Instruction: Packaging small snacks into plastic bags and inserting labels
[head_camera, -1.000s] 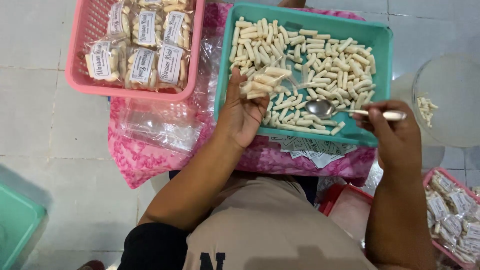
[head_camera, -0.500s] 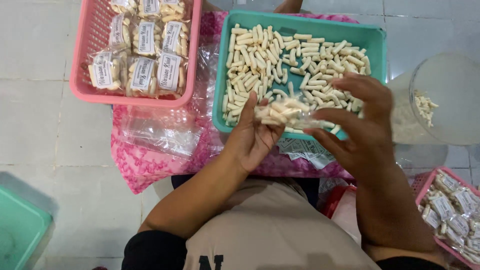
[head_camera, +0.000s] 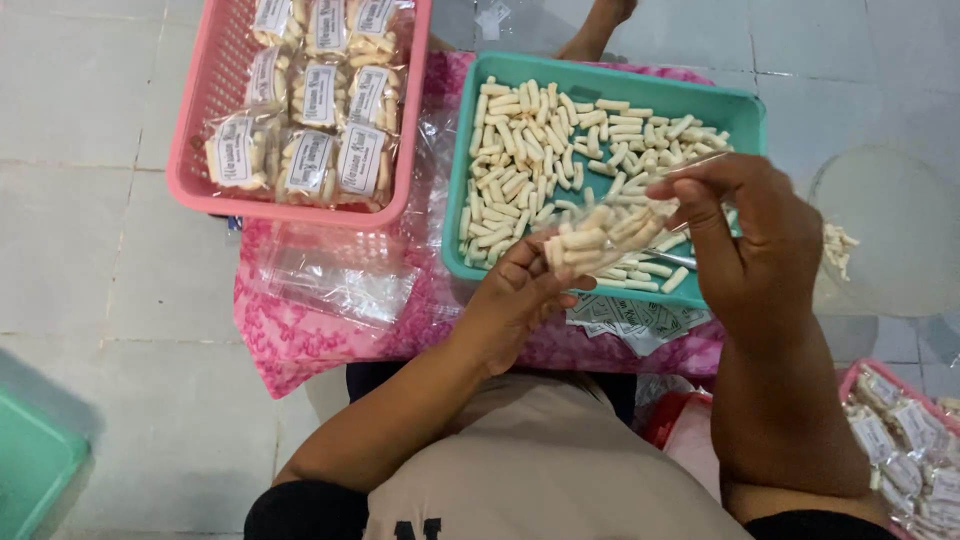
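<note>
The left hand (head_camera: 515, 305) cupped the lower end of a small clear bag (head_camera: 605, 237) filled with pale stick-shaped snacks, fingers curled under it. The right hand (head_camera: 745, 240) pinched the bag's upper end between thumb and fingers, so both hands held it just above the near edge of the teal tray (head_camera: 455, 215). The tray carried loose snack sticks (head_camera: 540, 140) and sat on a pink patterned cloth (head_camera: 290, 335). At ten o'clock from the bag stood a pink basket (head_camera: 205, 150) of labelled filled packets (head_camera: 325, 130). Empty clear bags (head_camera: 335, 270) lay at nine o'clock, paper labels (head_camera: 630, 318) at six o'clock.
</note>
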